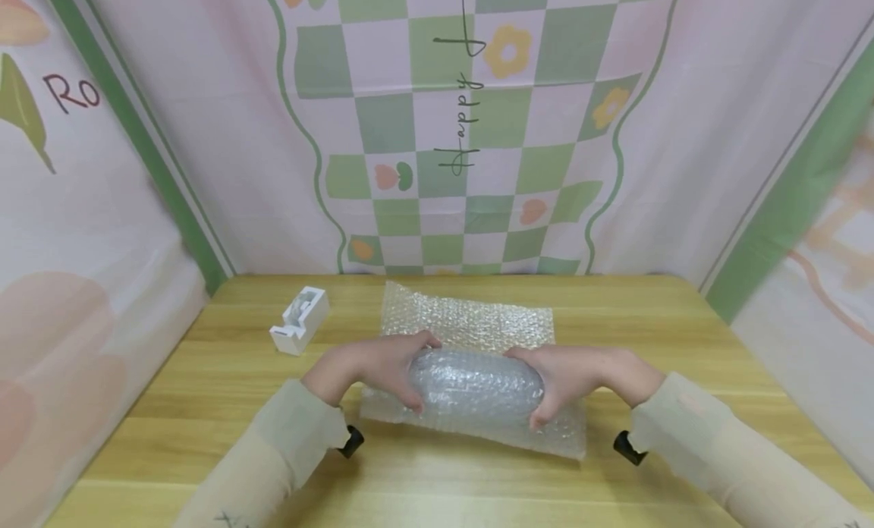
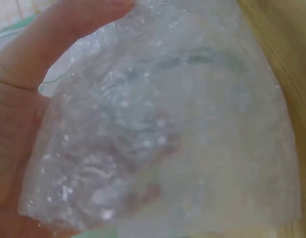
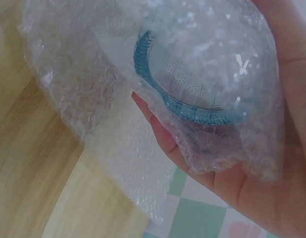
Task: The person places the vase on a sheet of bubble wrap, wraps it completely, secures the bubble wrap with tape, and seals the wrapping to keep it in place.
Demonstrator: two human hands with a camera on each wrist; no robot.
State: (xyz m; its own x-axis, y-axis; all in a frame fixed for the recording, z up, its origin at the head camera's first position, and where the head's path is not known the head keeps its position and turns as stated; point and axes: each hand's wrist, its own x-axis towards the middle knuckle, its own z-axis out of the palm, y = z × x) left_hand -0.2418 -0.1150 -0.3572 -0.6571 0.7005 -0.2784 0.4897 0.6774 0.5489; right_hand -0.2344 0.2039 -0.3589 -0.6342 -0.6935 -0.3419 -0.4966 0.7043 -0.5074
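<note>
A sheet of bubble wrap (image 1: 471,323) lies on the table and is rolled around a long rounded object in its middle. My left hand (image 1: 391,367) grips the roll's left end, thumb on the near side and fingers over the far side. At the opposite end my right hand (image 1: 563,372) holds it the same way. Through the open end of the wrap in the right wrist view shows a clear, round, glass-like end with a blue ribbed rim (image 3: 187,111). Bubble wrap (image 2: 157,114) fills most of the left wrist view, blurring what it covers.
A white tape dispenser (image 1: 300,321) stands at the back left of the wooden table (image 1: 225,414). Behind the table hangs a green-and-white checked cloth (image 1: 444,171), with more printed cloth along both sides. Flaps of wrap spread behind and in front of the roll.
</note>
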